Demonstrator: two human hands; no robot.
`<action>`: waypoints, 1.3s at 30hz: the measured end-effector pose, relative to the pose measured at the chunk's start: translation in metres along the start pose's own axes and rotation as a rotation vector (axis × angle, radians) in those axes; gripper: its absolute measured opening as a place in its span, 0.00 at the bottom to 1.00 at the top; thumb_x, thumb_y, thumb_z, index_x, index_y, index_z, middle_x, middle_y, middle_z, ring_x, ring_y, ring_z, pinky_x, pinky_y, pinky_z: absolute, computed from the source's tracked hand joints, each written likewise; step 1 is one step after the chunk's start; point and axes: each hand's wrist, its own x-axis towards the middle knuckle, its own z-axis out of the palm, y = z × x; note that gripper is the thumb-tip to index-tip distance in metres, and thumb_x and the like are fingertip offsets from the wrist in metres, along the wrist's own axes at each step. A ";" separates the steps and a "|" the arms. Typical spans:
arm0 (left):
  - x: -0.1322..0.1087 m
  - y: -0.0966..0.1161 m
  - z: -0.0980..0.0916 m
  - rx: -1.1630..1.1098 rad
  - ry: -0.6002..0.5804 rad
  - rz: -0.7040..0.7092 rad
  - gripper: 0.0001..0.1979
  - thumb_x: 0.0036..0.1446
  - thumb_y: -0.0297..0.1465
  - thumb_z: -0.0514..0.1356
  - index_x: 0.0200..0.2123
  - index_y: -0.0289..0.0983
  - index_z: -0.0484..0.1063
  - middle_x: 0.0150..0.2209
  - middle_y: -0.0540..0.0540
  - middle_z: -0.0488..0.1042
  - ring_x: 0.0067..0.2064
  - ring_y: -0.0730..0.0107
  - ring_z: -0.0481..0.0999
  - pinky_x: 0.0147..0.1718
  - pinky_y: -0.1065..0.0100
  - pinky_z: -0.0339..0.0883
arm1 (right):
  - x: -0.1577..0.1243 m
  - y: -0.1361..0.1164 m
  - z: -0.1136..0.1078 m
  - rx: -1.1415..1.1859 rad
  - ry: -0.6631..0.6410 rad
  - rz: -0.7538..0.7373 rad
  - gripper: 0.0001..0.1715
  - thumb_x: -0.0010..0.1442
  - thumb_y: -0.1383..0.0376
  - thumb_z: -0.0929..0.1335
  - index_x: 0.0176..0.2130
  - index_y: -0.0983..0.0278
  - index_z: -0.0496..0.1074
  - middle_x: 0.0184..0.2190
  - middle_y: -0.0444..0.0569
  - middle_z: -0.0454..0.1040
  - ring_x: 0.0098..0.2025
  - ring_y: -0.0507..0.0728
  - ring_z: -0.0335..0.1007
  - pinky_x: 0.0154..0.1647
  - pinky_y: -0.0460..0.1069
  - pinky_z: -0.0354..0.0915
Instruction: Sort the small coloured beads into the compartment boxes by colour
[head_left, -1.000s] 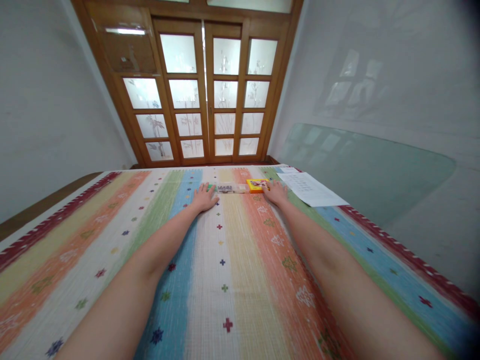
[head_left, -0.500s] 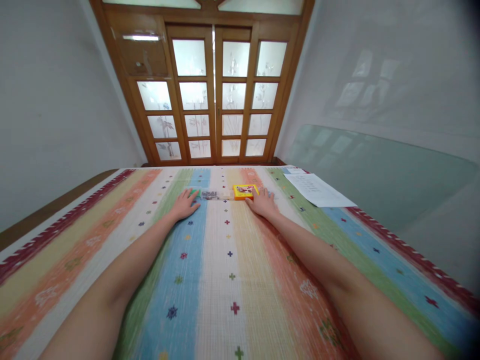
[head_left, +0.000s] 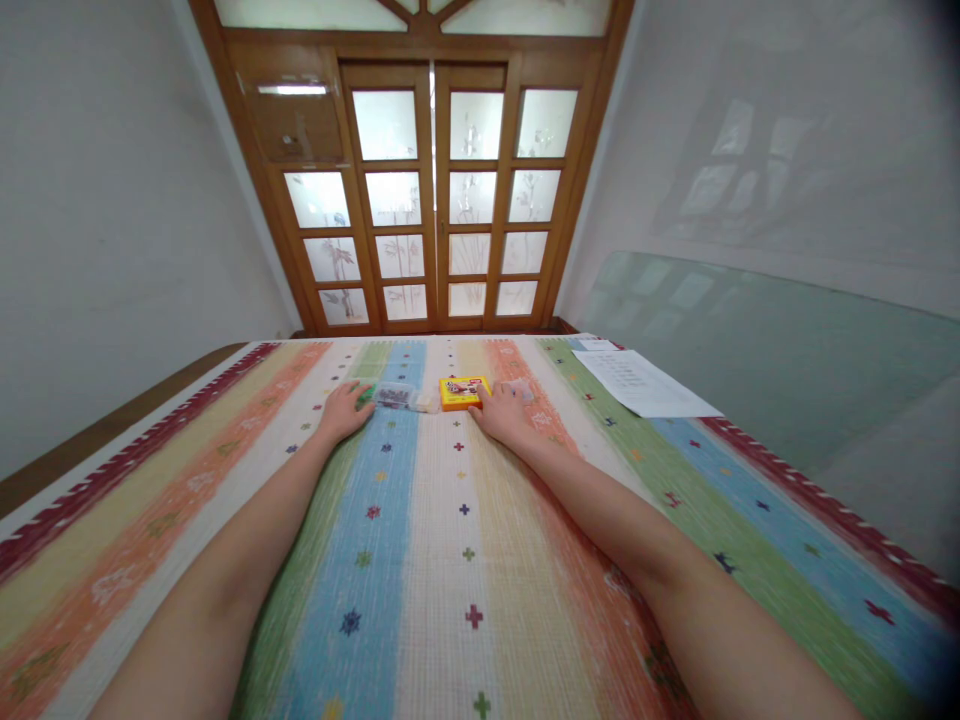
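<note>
A row of small things lies across the far part of the striped tablecloth (head_left: 442, 520). At its left end my left hand (head_left: 345, 408) has its thumb and fingers around a small green packet (head_left: 367, 393), mostly hidden. Beside that lies a clear bag with dark pieces (head_left: 392, 396), then a pale clear packet (head_left: 425, 404). A yellow box (head_left: 459, 392) with a printed picture comes after it. My right hand (head_left: 504, 410) grips the box's right end, thumb at the near edge and fingers on top. Past those fingers lies a clear packet (head_left: 520, 388), its contents too small to tell.
White printed sheets (head_left: 637, 382) lie at the table's right side. A pale glass panel (head_left: 750, 350) leans along the right wall. Beyond the table's far edge stand wooden doors with frosted panes (head_left: 433, 200). The bare wooden edge (head_left: 112, 420) shows at left.
Both hands have slid left and slightly nearer, and the yellow box and packets have shifted left with them. The clear packet beyond my right hand shows more plainly. The camera has tilted slightly.
</note>
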 end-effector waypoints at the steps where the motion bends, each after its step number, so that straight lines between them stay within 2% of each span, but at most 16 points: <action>1: -0.001 0.004 -0.002 0.011 0.012 -0.015 0.28 0.66 0.46 0.59 0.65 0.40 0.75 0.68 0.38 0.71 0.69 0.46 0.68 0.70 0.49 0.58 | 0.000 -0.001 -0.001 -0.002 -0.002 0.008 0.37 0.74 0.45 0.63 0.71 0.63 0.65 0.63 0.69 0.69 0.65 0.75 0.61 0.66 0.66 0.53; 5: -0.004 0.021 -0.011 0.051 0.041 -0.061 0.28 0.64 0.50 0.61 0.60 0.40 0.77 0.62 0.36 0.74 0.65 0.43 0.69 0.68 0.47 0.59 | 0.000 -0.005 -0.003 0.005 0.001 0.033 0.37 0.74 0.45 0.62 0.71 0.63 0.66 0.64 0.69 0.68 0.65 0.75 0.60 0.66 0.67 0.52; 8: -0.004 0.034 -0.017 0.052 0.036 -0.053 0.32 0.64 0.53 0.61 0.62 0.39 0.75 0.60 0.34 0.75 0.64 0.42 0.69 0.67 0.47 0.59 | -0.001 -0.004 -0.003 0.012 0.012 0.022 0.35 0.74 0.45 0.63 0.69 0.63 0.68 0.62 0.68 0.70 0.64 0.74 0.61 0.65 0.66 0.54; 12: -0.003 0.053 -0.015 0.051 -0.004 -0.032 0.38 0.64 0.57 0.60 0.69 0.43 0.69 0.67 0.34 0.69 0.70 0.41 0.63 0.71 0.44 0.53 | -0.004 0.001 -0.003 -0.010 0.027 -0.012 0.33 0.73 0.47 0.64 0.66 0.63 0.70 0.60 0.67 0.71 0.63 0.74 0.63 0.64 0.64 0.56; 16: 0.003 0.078 -0.006 0.041 -0.144 -0.066 0.43 0.61 0.63 0.59 0.72 0.48 0.64 0.77 0.38 0.56 0.77 0.37 0.51 0.73 0.33 0.40 | -0.007 0.008 -0.003 -0.011 0.055 -0.059 0.31 0.73 0.48 0.65 0.63 0.64 0.73 0.62 0.67 0.70 0.64 0.74 0.62 0.67 0.65 0.54; 19: 0.010 0.094 -0.002 0.026 -0.186 -0.132 0.47 0.59 0.68 0.56 0.73 0.48 0.63 0.77 0.37 0.56 0.77 0.34 0.49 0.72 0.28 0.35 | -0.002 0.017 -0.003 0.027 0.057 -0.080 0.32 0.71 0.45 0.65 0.63 0.61 0.73 0.67 0.64 0.66 0.69 0.73 0.59 0.71 0.67 0.50; 21: 0.013 0.101 -0.002 0.019 -0.180 -0.156 0.50 0.58 0.69 0.54 0.74 0.47 0.63 0.77 0.35 0.57 0.77 0.31 0.49 0.71 0.25 0.34 | 0.004 0.024 -0.001 0.066 0.007 -0.071 0.35 0.71 0.43 0.66 0.65 0.60 0.71 0.70 0.63 0.63 0.70 0.72 0.59 0.72 0.65 0.50; 26: 0.014 0.107 0.000 -0.004 -0.160 -0.167 0.49 0.60 0.68 0.53 0.73 0.46 0.64 0.76 0.32 0.58 0.77 0.26 0.48 0.69 0.21 0.35 | 0.013 0.033 0.009 0.076 -0.069 -0.106 0.41 0.73 0.44 0.63 0.75 0.59 0.58 0.77 0.61 0.55 0.75 0.71 0.52 0.74 0.66 0.47; 30: 0.015 0.109 0.003 -0.015 -0.134 -0.186 0.47 0.62 0.66 0.53 0.74 0.45 0.64 0.76 0.31 0.58 0.76 0.24 0.48 0.67 0.19 0.34 | 0.011 0.027 0.011 0.073 -0.077 -0.095 0.40 0.75 0.44 0.61 0.76 0.59 0.58 0.77 0.61 0.54 0.76 0.71 0.50 0.74 0.67 0.46; 34: 0.017 0.109 0.003 -0.009 -0.138 -0.185 0.44 0.64 0.64 0.52 0.74 0.45 0.63 0.76 0.32 0.58 0.76 0.25 0.49 0.68 0.20 0.35 | 0.010 0.016 0.010 0.074 -0.066 -0.056 0.38 0.76 0.47 0.59 0.75 0.61 0.59 0.76 0.63 0.55 0.75 0.71 0.51 0.73 0.67 0.47; 39: 0.016 0.103 0.002 0.016 -0.110 -0.152 0.45 0.65 0.62 0.52 0.76 0.42 0.58 0.74 0.29 0.60 0.74 0.28 0.54 0.69 0.23 0.40 | 0.011 0.006 0.011 0.084 -0.045 -0.017 0.40 0.77 0.48 0.57 0.76 0.66 0.56 0.76 0.67 0.54 0.75 0.72 0.49 0.73 0.68 0.46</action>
